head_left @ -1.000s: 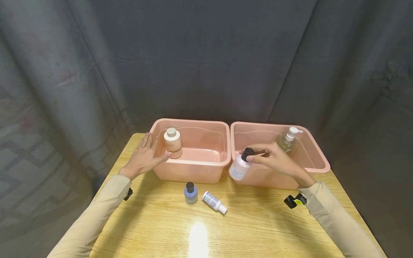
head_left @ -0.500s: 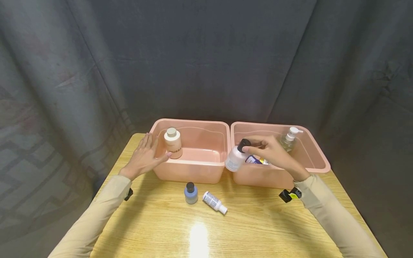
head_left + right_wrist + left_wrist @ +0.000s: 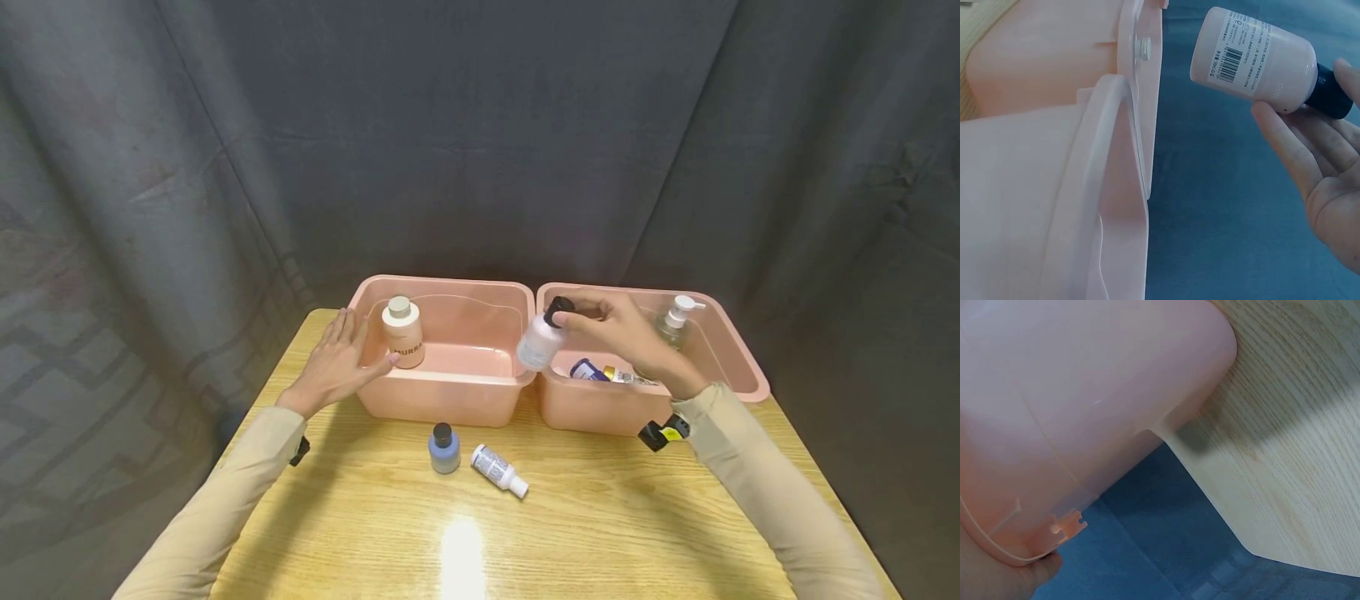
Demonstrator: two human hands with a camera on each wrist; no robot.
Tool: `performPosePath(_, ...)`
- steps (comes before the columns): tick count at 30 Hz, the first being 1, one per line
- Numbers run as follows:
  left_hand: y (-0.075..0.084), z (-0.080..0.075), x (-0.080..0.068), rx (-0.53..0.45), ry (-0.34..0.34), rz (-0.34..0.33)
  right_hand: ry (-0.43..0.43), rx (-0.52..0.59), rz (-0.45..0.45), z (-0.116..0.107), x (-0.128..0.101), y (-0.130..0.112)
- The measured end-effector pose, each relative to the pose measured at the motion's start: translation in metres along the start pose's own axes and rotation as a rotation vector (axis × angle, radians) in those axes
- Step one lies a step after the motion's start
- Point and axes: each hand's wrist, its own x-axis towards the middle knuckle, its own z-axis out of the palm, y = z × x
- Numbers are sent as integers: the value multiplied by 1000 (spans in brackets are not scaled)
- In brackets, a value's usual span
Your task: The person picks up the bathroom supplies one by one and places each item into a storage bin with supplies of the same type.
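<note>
wooden surface point(image 3: 600, 517) | right hand point(image 3: 626, 333) pinches white bottle point(image 3: 538, 343) over bins' meeting rims | left hand point(image 3: 333, 362) flat, fingers straight, against left bin point(image 3: 450, 392)

Dark curtain point(image 3: 480, 142) (creased), wooden table point(image 3: 585, 533)

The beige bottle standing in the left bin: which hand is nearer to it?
Left. The left hand rests on the left bin at its near corner, thumb right beside the beige bottle. The right hand holds a white black-capped bottle above the rims where the bins meet.
</note>
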Motion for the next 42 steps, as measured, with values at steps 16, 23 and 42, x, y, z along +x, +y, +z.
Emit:
performPosePath(16, 0, 0, 0, -5, 1, -9, 74, -10, 12, 6, 31, 1)
performPosePath(23, 0, -1, -2, 1, 0, -10, 86, 20, 8, 10, 41, 1)
performPosePath(42, 1, 0, -2, 7, 7, -9, 117, -5, 26, 21, 69, 4)
